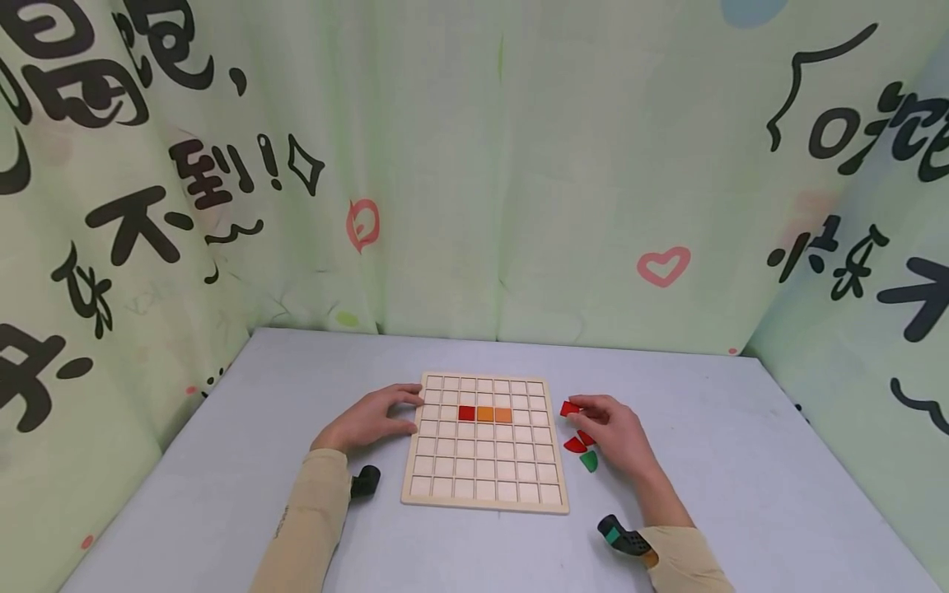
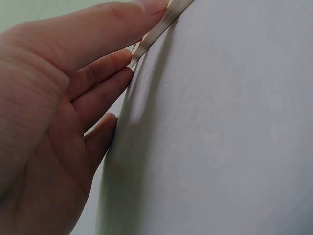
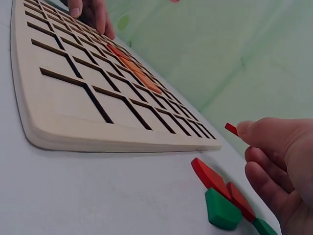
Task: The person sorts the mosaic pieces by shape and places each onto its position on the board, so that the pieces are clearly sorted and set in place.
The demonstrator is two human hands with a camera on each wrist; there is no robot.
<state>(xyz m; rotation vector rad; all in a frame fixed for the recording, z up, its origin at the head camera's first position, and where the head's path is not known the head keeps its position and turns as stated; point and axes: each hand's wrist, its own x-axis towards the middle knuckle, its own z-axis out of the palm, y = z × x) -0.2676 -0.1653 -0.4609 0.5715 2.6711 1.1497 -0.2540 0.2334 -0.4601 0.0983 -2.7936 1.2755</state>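
A wooden grid board (image 1: 485,508) lies flat on the table, with a red square (image 1: 466,413) and two orange squares (image 1: 493,414) side by side in one row of its cells. My left hand (image 1: 378,418) rests at the board's left edge, its fingertips (image 2: 124,58) and thumb against the wooden rim. Just off the right edge, my right hand (image 1: 611,432) pinches a small red piece (image 3: 231,128) between thumb and finger, raised above the table. Beneath that hand lie loose red pieces (image 3: 209,175) and green pieces (image 3: 222,210), partly overlapped by it in the head view.
The white table (image 1: 474,560) carries the board near its middle. A printed green curtain (image 1: 578,181) hangs behind and along both sides. Black wrist-worn devices (image 1: 365,482) sit on both forearms, close over the tabletop.
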